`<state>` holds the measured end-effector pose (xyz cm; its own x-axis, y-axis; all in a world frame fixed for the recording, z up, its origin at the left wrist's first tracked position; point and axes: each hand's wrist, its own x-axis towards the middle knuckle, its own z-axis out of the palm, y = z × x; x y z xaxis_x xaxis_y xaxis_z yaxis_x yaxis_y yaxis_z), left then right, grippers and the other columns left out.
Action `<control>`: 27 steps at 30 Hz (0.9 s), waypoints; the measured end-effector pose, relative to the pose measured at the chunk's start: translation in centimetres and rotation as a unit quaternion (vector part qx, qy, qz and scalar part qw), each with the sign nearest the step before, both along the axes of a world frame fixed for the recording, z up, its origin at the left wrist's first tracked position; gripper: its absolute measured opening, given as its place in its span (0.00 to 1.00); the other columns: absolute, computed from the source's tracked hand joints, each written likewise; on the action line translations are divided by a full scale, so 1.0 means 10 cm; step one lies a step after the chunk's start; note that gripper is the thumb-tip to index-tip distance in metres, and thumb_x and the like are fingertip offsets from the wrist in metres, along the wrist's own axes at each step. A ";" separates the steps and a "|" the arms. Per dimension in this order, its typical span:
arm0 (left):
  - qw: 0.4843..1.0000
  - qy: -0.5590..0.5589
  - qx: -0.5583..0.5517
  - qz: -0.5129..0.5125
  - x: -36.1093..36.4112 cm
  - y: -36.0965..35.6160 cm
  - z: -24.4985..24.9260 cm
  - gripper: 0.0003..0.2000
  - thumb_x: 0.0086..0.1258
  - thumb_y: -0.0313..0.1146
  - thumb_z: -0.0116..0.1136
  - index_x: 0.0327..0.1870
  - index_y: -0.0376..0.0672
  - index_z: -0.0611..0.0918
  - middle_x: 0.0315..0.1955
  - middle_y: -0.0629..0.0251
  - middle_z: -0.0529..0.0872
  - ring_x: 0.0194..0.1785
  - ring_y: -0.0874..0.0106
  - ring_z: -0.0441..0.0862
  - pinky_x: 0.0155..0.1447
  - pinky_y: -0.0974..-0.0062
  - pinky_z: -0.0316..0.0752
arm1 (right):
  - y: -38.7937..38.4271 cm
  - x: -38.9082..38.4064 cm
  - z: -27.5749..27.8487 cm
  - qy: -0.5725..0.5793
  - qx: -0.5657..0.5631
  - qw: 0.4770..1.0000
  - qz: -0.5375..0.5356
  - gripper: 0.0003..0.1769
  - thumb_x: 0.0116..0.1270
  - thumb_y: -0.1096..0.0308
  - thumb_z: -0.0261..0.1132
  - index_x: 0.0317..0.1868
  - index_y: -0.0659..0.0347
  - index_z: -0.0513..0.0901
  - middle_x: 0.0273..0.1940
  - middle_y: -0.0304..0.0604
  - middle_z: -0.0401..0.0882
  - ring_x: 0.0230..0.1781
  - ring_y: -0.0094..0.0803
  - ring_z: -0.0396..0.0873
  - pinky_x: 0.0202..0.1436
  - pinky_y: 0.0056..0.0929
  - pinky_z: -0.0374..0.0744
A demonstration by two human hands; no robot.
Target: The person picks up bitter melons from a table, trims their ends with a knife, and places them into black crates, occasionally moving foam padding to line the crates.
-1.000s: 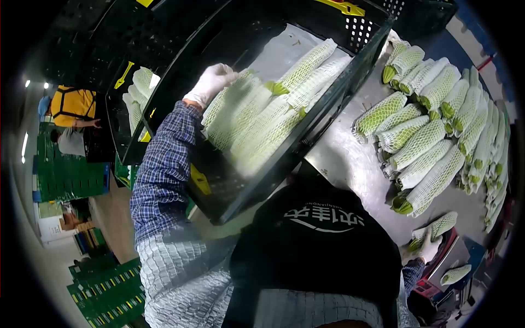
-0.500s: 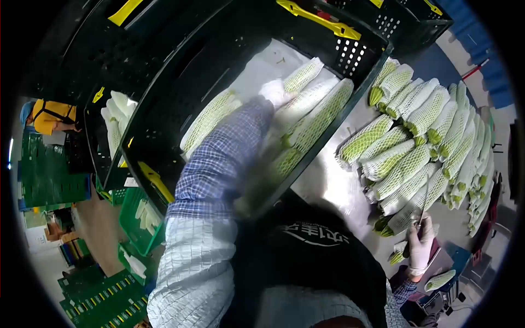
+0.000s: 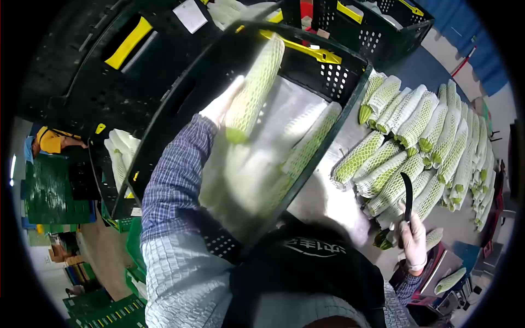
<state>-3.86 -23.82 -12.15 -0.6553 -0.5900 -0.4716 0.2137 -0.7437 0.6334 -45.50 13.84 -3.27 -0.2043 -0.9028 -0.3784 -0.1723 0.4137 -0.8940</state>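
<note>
My left hand point(image 3: 223, 103), in a white glove, grips a zucchini point(image 3: 256, 87) sleeved in white foam net, raised inside the black crate point(image 3: 322, 180) with its green end toward me. Below it, more netted zucchini point(image 3: 311, 143) lie along the crate's right wall; part of the crate floor is blurred and shows a pale liner point(image 3: 292, 90). My right hand point(image 3: 414, 243), gloved too, is closed around a knife point(image 3: 408, 195) with a dark curved blade. That blade stands beside the near edge of a large pile of netted zucchini point(image 3: 418, 128) on the table.
Other black crates with yellow handles point(image 3: 128, 42) stand left and behind, some holding netted zucchini point(image 3: 121, 150). Green crates point(image 3: 57, 186) are stacked at far left, near a person in orange point(image 3: 52, 140). A lone netted zucchini point(image 3: 450, 280) lies at lower right.
My left hand has moved up and left from the crate's contents, now lifting a netted zucchini. My right hand has turned the knife, so its blade shows broad and upright. My view has shifted slightly.
</note>
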 end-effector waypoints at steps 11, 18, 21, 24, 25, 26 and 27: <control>0.951 -0.056 -0.293 -0.083 -0.17 1.66 1.38 0.37 0.46 0.35 0.78 0.61 0.37 0.74 0.42 0.60 0.86 0.45 0.69 0.85 0.49 0.67 0.82 | -1.68 1.02 0.83 0.092 -0.519 0.847 0.069 0.29 0.65 0.65 0.69 0.65 0.63 0.76 0.46 0.48 0.85 0.47 0.31 0.84 0.53 0.25 0.80; 0.935 -0.082 -0.340 -0.051 -0.12 2.11 1.49 0.41 0.45 0.33 0.79 0.65 0.38 0.72 0.48 0.63 0.86 0.49 0.71 0.84 0.60 0.71 0.78 | -1.67 1.55 0.99 0.138 -0.540 0.821 0.124 0.24 0.62 0.71 0.72 0.59 0.63 0.81 0.50 0.43 0.84 0.48 0.27 0.83 0.50 0.23 0.81; 0.926 -0.057 -0.371 -0.046 -0.12 2.14 1.47 0.45 0.52 0.37 0.78 0.72 0.39 0.66 0.64 0.59 0.77 0.63 0.66 0.76 0.71 0.65 0.70 | -1.54 1.69 0.90 0.267 -0.690 0.669 0.069 0.18 0.61 0.71 0.70 0.52 0.59 0.85 0.38 0.40 0.81 0.32 0.28 0.80 0.34 0.24 0.78; 0.852 -0.140 -0.501 -0.062 -0.39 2.39 1.85 0.25 0.67 0.38 0.67 0.62 0.37 0.74 0.54 0.55 0.80 0.58 0.69 0.79 0.60 0.69 0.77 | -1.23 1.87 0.87 0.387 -0.685 0.605 0.124 0.24 0.60 0.59 0.69 0.57 0.53 0.82 0.25 0.33 0.73 0.19 0.23 0.73 0.21 0.25 0.71; 0.852 -0.167 -0.490 -0.083 -0.27 2.29 1.68 0.22 0.66 0.37 0.67 0.58 0.37 0.76 0.51 0.57 0.80 0.56 0.69 0.79 0.57 0.69 0.78 | -1.16 1.94 0.85 0.364 -0.662 0.632 0.170 0.27 0.60 0.58 0.69 0.61 0.54 0.80 0.26 0.34 0.74 0.20 0.27 0.76 0.24 0.26 0.74; 0.838 -0.167 -0.514 -0.080 -0.26 2.27 1.64 0.23 0.65 0.37 0.68 0.58 0.37 0.76 0.50 0.57 0.81 0.55 0.68 0.80 0.58 0.68 0.77 | -1.14 1.97 0.87 0.364 -0.645 0.646 0.188 0.27 0.62 0.57 0.67 0.61 0.55 0.79 0.26 0.35 0.75 0.21 0.29 0.77 0.25 0.27 0.75; 0.823 -0.167 -0.538 -0.076 -0.24 2.25 1.59 0.24 0.63 0.37 0.69 0.58 0.37 0.77 0.49 0.58 0.81 0.55 0.67 0.80 0.59 0.67 0.77 | -1.12 2.01 0.91 0.363 -0.625 0.660 0.205 0.28 0.63 0.55 0.66 0.62 0.56 0.78 0.26 0.36 0.76 0.23 0.31 0.79 0.26 0.27 0.76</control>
<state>-6.31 -1.29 3.80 -0.7003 -0.7065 0.1021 -0.1490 0.2845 0.9470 -25.37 2.62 5.78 0.4364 -0.4522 0.7779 -0.6110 -0.7835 -0.1127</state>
